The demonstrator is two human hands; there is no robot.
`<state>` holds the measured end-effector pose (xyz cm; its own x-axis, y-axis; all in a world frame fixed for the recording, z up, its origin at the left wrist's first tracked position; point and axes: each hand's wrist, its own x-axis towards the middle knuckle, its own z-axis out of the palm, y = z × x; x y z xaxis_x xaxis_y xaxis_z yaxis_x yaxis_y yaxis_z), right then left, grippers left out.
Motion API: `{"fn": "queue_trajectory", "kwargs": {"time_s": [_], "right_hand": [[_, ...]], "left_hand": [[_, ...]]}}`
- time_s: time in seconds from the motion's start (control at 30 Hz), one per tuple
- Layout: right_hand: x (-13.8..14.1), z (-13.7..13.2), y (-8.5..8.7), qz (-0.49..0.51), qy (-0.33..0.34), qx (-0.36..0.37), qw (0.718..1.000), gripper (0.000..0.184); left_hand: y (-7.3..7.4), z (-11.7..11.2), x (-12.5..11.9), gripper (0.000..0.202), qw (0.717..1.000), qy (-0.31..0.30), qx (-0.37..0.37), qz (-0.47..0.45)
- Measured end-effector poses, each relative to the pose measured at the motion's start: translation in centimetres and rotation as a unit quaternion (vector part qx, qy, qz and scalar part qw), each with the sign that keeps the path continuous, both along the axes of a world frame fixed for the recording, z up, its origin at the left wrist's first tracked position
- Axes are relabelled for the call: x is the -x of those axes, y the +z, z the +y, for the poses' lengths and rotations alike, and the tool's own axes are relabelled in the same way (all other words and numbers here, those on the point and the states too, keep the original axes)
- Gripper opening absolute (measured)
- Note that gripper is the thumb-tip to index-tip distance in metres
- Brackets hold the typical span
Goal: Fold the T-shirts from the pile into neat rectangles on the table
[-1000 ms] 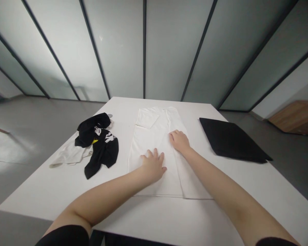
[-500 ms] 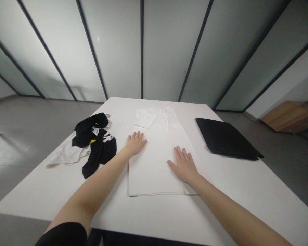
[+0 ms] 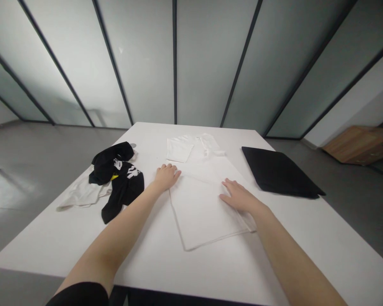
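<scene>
Crumpled black printed T-shirt (image 3: 124, 191) over a rumpled off-white cloth (image 3: 81, 193) on the desk (image 3: 306, 242); to the right, a flat black cloth (image 3: 279, 174); beyond, frosted glass panels (image 3: 140, 63) and a low wooden cabinet (image 3: 360, 144).

In front of me, in the middle of the white table (image 3: 210, 272), lies a white garment (image 3: 201, 208), folded long, and its lower part sits a little turned on the table top, with a sleeve-like piece at the far end. On the left side there is a crumpled black T-shirt (image 3: 124, 189) with white print and a small yellow mark, and it lies partly over a crumpled white cloth (image 3: 79, 193). On the right side, just beside the white garment, lies a flat black cloth (image 3: 281, 174), folded neatly.
</scene>
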<state>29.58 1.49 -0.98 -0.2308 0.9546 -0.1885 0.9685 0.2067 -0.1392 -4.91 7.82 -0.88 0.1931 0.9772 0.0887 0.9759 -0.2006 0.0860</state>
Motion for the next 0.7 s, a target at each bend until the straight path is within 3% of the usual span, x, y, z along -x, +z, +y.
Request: {"fn": "queue_trajectory", "kwargs": {"time_s": [0.1,0.2,0.27,0.33,0.43,0.7], "right_hand": [[1.3,-2.4,2.0,-0.016,-0.030,0.015,0.999,0.049],[4.3,-4.9,3.5,0.021,-0.049,0.007,0.999,0.041],[7.1,-6.4,3.9,0.105,0.006,0.012,0.994,0.034],[9.9,-7.9,3.9,0.173,0.116,0.037,0.977,0.032],[12.8,-9.5,3.3,0.196,0.240,0.057,0.949,0.037],[13.8,-10.6,2.1,0.148,0.315,0.057,0.936,0.041]], "left_hand": [[0.8,0.2,-0.6,0.046,0.999,-0.001,0.029,-0.014],[1.0,1.4,-0.4,0.045,0.996,0.053,0.044,-0.054],[0.8,2.8,0.2,0.046,0.990,0.113,0.028,-0.074],[0.4,4.5,1.0,0.050,0.982,0.171,0.012,-0.080],[-0.1,6.8,1.7,0.050,0.971,0.223,0.020,-0.089],[-0.9,8.0,1.0,0.039,0.971,0.210,0.001,-0.111]]}}
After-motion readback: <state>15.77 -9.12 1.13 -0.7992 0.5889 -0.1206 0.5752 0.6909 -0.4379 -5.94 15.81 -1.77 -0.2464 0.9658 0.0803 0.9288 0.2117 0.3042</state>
